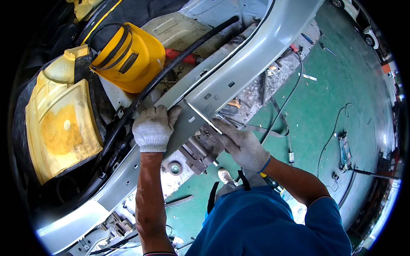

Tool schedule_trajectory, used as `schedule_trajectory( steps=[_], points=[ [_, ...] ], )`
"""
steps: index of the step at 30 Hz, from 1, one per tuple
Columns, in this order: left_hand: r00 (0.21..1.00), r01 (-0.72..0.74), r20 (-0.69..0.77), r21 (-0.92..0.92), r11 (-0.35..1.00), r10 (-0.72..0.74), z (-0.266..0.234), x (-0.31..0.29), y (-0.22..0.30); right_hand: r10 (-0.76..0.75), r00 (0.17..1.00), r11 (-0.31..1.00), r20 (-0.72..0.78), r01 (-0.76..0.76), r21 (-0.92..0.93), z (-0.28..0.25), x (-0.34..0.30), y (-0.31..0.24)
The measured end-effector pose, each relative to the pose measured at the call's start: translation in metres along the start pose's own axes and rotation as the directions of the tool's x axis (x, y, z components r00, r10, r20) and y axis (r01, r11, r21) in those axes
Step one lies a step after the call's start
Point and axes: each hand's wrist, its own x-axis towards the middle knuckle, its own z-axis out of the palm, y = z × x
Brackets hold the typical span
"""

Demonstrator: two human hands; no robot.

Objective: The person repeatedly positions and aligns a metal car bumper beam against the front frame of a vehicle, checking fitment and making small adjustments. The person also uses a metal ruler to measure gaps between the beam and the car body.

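Note:
A grey car sill (pixel 239 74) runs diagonally through the head view, crossed near its middle by a thin bright white line (pixel 200 114); whether that is a cut, a seam or a strip, I cannot tell. In a knit glove, my left hand (pixel 153 128) curls over the sill's inner edge, just left of the line, thumb on the panel. Also gloved, my right hand (pixel 243 145) reaches to the outer edge at the line's lower end. Its fingers look stretched out, their tips partly hidden at the edge. Beside it, a heavy metal clamp (pixel 198 149) with a threaded screw sits under the sill.
Inside the car body lie a yellow welding helmet (pixel 147 59), a thick black cable (pixel 179 57) and a yellowed moulded pad (pixel 60 128). Tools lie on the pale bench rail (pixel 256 94) beyond the sill. A hose (pixel 294 87) trails across the green floor (pixel 324 94).

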Motion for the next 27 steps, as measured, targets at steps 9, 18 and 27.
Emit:
schedule_trajectory(
  steps=[9, 18, 27],
  points=[
    [1.000, 0.006, 0.005, -0.049, 0.999, -0.006, -0.002, 0.000, 0.000, 0.076, 0.997, 0.995, 0.018, -0.077, 0.066, -0.003, -0.005, -0.004],
    [1.000, 0.003, -0.008, -0.050, 0.999, -0.004, 0.003, -0.001, -0.002, -0.007, 1.000, 1.000, -0.026, 0.007, -0.003, -0.001, -0.001, -0.001],
    [1.000, 0.012, -0.010, -0.083, 0.996, -0.013, -0.001, 0.000, -0.002, 0.032, 1.000, 0.998, 0.001, -0.032, 0.058, 0.000, 0.000, -0.001]
  ],
)
